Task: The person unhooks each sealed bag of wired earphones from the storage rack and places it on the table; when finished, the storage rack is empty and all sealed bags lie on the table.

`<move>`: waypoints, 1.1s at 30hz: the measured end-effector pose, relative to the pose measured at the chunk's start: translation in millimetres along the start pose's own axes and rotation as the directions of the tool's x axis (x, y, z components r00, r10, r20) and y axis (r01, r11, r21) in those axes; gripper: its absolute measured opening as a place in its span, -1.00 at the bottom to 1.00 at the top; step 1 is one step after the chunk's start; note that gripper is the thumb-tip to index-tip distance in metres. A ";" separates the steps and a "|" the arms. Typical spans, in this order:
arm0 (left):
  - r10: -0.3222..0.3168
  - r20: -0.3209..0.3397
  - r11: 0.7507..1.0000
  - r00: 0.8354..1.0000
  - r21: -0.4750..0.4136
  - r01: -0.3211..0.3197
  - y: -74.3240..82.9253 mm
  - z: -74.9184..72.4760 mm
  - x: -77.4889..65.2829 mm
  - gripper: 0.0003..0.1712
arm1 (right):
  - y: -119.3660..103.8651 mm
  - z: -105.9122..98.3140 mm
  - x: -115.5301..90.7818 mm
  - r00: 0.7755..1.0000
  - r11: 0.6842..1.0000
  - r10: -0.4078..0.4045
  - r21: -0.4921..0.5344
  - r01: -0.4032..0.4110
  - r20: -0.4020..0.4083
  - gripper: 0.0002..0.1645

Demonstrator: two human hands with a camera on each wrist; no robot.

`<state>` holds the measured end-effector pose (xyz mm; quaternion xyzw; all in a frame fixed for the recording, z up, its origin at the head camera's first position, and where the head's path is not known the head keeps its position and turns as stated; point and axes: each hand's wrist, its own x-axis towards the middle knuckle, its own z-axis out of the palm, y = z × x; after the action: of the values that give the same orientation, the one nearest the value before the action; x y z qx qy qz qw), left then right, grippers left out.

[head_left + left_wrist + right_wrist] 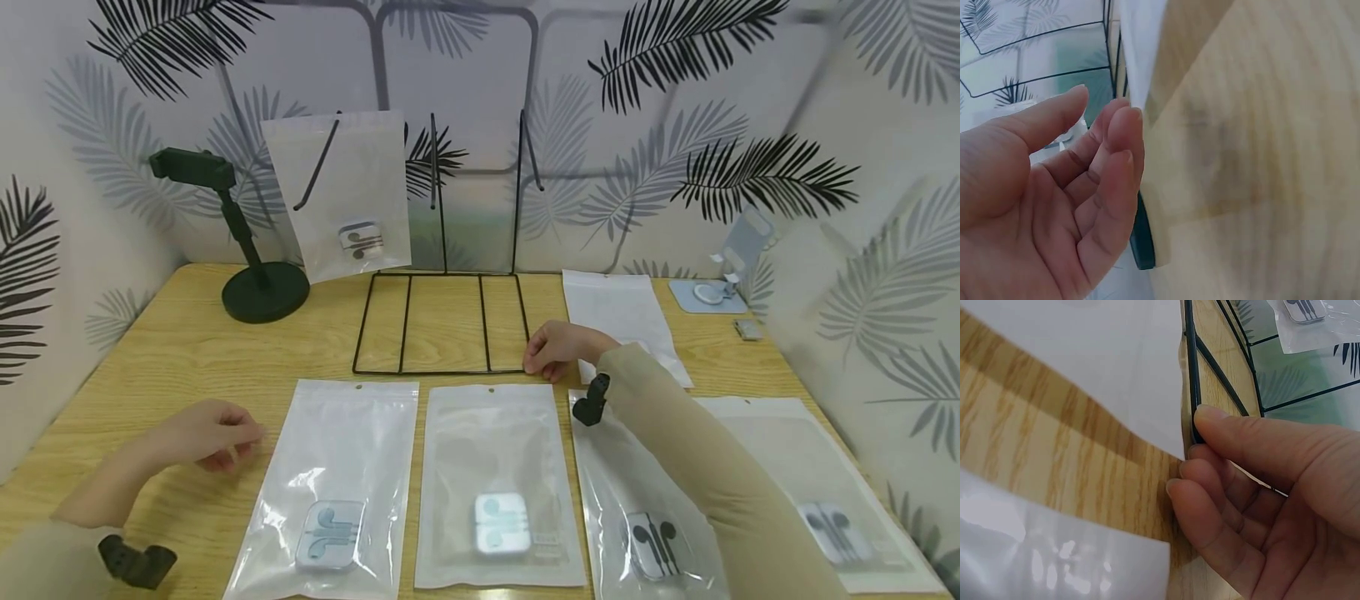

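A black wire display rack (442, 372) stands at the back of the wooden table. At its front right base corner, my right hand (562, 346) pinches the wire (1194, 375) between thumb and fingers. From one hook of the rack hangs a white zip bag (341, 179) with wired earphones (362, 239) in a case. My left hand (206, 437) hovers over the table with loosely bent fingers and holds nothing. Beside it lies a clear zip bag (352, 450) with boxed earphones (330, 533). To its right lies another earphone bag (491, 450).
Two more earphone bags (615, 475) (780, 442) lie under and beyond my right forearm. Behind it is a white bag (618, 312). A dark green stand (266, 292) is at back left. A light blue phone stand (708, 293) and a small object (747, 329) sit at back right.
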<state>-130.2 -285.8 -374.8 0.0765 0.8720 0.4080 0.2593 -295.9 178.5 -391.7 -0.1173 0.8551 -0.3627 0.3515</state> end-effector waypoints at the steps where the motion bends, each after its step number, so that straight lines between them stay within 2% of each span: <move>1: 0.007 -0.009 1.000 1.000 0.006 -0.007 2.2 -2.9 0.3 -0.66 | 0.1 0.0 -0.1 1.000 1.000 0.000 0.000 0.000 0.001 -0.95; 10: 0.092 -0.110 0.992 0.990 0.093 -0.082 30.2 -31.3 8.7 -0.51 | 2.1 -1.0 0.5 1.000 1.000 0.001 -0.013 -0.001 0.000 -0.95; 13: 0.132 -0.152 0.986 0.980 0.126 -0.114 38.7 -37.9 15.6 -0.47 | 1.9 -1.2 0.4 1.000 1.000 0.000 -0.023 0.000 0.000 -0.95; 17: 0.214 -0.205 0.973 0.955 0.137 -0.188 51.2 -44.7 26.5 -0.52 | 3.0 -1.2 1.8 1.000 1.000 0.005 -0.021 -0.005 -0.001 -0.95; 20: 0.269 -0.252 0.962 0.930 0.121 -0.246 61.8 -49.0 35.6 -0.55 | 4.1 -1.2 3.3 1.000 1.000 0.006 -0.017 -0.006 -0.002 -0.95; 23: 0.279 -0.311 0.959 0.909 0.038 -0.281 70.9 -53.4 46.5 -0.50 | 4.4 -1.0 3.9 1.000 1.000 0.007 -0.012 -0.007 -0.003 -0.95; 26: 0.275 -0.390 0.946 0.879 -0.051 -0.319 78.1 -58.3 57.5 -0.41 | 4.1 -0.9 4.0 1.000 1.000 0.008 -0.010 -0.008 -0.001 -0.95; 30: 0.252 -0.529 0.927 0.810 -0.108 -0.359 86.9 -63.1 72.6 -0.33 | 3.2 -1.1 3.2 1.000 1.000 0.006 -0.021 -0.006 0.003 -0.94; 33: 0.200 -0.627 0.916 0.753 -0.153 -0.372 93.0 -66.4 85.2 -0.32 | 3.0 -1.5 3.3 1.000 1.000 0.009 -0.023 -0.009 0.002 -0.94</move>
<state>-244.4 -240.1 -302.8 0.0414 0.8225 0.5603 -0.0880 -299.2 179.9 -394.8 -0.1179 0.8593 -0.3513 0.3525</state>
